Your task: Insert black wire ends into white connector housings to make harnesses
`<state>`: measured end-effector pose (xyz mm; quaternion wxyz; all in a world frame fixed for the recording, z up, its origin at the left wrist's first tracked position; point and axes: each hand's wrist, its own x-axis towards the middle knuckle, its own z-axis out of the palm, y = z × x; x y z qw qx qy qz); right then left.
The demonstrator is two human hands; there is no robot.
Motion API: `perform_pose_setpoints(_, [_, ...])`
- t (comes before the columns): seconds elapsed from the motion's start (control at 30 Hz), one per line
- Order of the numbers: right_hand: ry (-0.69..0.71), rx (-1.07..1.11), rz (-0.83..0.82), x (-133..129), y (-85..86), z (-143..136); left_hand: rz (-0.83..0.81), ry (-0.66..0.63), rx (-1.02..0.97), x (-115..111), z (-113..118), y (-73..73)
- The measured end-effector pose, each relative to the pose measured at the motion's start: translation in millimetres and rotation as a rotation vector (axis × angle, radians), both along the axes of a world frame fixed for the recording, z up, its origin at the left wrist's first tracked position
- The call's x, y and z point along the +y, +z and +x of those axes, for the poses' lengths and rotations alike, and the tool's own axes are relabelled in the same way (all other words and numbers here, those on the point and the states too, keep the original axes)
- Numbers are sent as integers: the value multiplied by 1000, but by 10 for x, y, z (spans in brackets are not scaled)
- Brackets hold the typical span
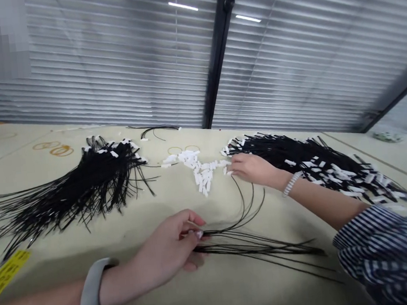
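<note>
My left hand (176, 244) is closed in a pinch on a thin bunch of black wires (256, 250), just above the table. Most of the wires run to the right. A few curved ones (246, 206) rise from the fingertips towards my right hand (251, 167). That hand is closed at the right edge of a scatter of small white sleeve-like pieces (203, 171). Its fingertips touch or pinch something among them, but I cannot make out what.
A heap of black wires (91, 182) with white ends lies at left; another pile (290, 153), strewn with white pieces, lies at right. Yellow-brown rubber bands (62, 150) rest at the back left. Window blinds (127, 68) stand behind the table. A yellow label (6, 274) is at lower left.
</note>
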<state>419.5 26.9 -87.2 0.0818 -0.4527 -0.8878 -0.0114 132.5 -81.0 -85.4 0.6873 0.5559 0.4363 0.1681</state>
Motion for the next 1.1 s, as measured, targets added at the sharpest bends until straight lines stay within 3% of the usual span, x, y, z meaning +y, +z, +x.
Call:
perform_pose_setpoints(0.2, [-78, 199, -75, -93, 54, -9, -75, 8, -43, -21, -8, -2])
perform_pose_setpoints(0.33, [-141, 439, -220, -220, 58, -132, -66, 9, -59, -6, -27, -13])
perform_pose_setpoints(0.57, [-76, 800, -472, -560, 116, -627, -90, 36, -82, 17, -40, -18])
perform_pose_setpoints(0.7, [55, 1037, -608, -730, 114, -917, -80, 60, -72, 6, -51, -17])
perform_pose_setpoints(0.9, [92, 864, -452, -851, 42, -1001, -13, 91, -44, -14, -38, 18])
perform_pose_setpoints(1.1, [141, 823, -526, -901, 121, -984, 3, 115, -85, -13, -40, -46])
